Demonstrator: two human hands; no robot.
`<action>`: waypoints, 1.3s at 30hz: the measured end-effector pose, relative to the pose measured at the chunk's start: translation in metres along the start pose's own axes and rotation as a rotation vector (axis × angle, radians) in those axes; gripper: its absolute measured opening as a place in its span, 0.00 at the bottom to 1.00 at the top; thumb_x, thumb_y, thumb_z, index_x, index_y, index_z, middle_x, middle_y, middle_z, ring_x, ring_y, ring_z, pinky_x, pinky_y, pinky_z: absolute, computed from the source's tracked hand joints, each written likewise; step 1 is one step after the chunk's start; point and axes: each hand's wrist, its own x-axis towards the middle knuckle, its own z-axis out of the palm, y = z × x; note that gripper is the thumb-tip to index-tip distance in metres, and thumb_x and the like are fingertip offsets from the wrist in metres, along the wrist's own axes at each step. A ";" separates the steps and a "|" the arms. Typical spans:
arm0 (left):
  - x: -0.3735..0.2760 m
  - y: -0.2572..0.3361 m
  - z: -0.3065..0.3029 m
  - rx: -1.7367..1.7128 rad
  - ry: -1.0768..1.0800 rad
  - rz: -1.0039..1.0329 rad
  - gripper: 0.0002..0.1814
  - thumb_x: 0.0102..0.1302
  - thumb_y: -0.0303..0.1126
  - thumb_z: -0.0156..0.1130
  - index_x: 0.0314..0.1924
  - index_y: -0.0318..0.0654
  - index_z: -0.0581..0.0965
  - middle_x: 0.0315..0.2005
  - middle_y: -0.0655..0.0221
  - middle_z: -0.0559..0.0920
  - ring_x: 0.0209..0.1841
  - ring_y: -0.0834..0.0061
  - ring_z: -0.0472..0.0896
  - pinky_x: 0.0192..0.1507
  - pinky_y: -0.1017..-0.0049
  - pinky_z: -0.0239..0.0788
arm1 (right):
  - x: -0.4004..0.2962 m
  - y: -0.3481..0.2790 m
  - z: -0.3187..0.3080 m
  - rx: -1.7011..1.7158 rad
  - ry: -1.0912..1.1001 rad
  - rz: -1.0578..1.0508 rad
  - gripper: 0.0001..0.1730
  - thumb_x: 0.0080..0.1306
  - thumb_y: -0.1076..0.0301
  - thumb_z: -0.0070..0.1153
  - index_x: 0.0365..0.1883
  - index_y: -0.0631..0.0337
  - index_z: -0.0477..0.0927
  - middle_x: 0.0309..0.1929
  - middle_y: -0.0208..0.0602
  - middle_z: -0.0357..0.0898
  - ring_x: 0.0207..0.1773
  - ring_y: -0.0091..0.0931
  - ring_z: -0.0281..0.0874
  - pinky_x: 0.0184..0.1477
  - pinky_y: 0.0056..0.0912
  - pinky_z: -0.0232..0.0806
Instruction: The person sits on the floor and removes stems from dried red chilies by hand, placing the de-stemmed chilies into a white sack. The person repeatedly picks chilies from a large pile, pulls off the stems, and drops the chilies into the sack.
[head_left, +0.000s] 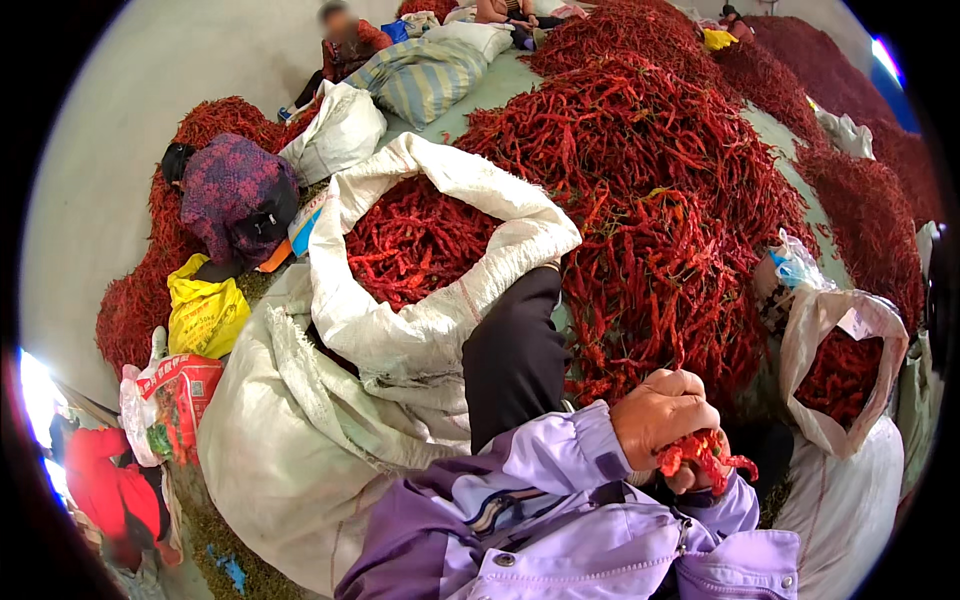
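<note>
My left hand (664, 416), reaching out of a lilac jacket sleeve (566, 450), is curled over a small bunch of dried red chili peppers (701, 454). Beneath and beside it is my right hand (684, 478), mostly hidden behind the bunch and closed around it. Just beyond both hands lies a large heap of red chili peppers (660, 285). To the left, a big white woven sack (375, 322) stands with its rim rolled down, with red chilies (420, 240) inside. My dark-trousered leg (517, 352) rests between sack and heap.
A smaller open woven sack (840, 480) with chilies stands at right. A person in a purple patterned top (236, 187) bends at left near a yellow bag (206, 307) and a red printed bag (184, 405). Other people sit at the back beside a striped sack (420, 79).
</note>
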 end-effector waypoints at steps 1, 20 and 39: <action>-0.006 -0.003 0.004 -0.080 0.006 -0.042 0.18 0.45 0.39 0.57 0.37 0.39 0.71 0.31 0.64 0.74 0.34 0.63 0.72 0.37 0.70 0.62 | -0.001 -0.003 0.000 -0.081 0.010 0.059 0.16 0.53 0.67 0.53 0.39 0.67 0.71 0.33 0.39 0.74 0.35 0.30 0.73 0.36 0.28 0.68; -0.009 0.017 -0.096 -0.054 0.587 -0.440 0.12 0.53 0.21 0.57 0.37 0.36 0.68 0.25 0.69 0.74 0.24 0.81 0.73 0.26 0.82 0.66 | 0.007 -0.039 0.026 -1.218 -0.224 -0.349 0.10 0.53 0.81 0.47 0.36 0.68 0.70 0.22 0.35 0.72 0.18 0.20 0.73 0.21 0.18 0.64; -0.076 -0.147 -0.169 -0.237 -0.472 -0.870 0.07 0.60 0.30 0.51 0.33 0.33 0.72 0.23 0.70 0.77 0.28 0.83 0.75 0.33 0.82 0.66 | -0.012 -0.051 -0.061 -1.036 0.399 -0.225 0.03 0.58 0.78 0.45 0.27 0.66 0.71 0.22 0.33 0.70 0.21 0.19 0.68 0.24 0.20 0.62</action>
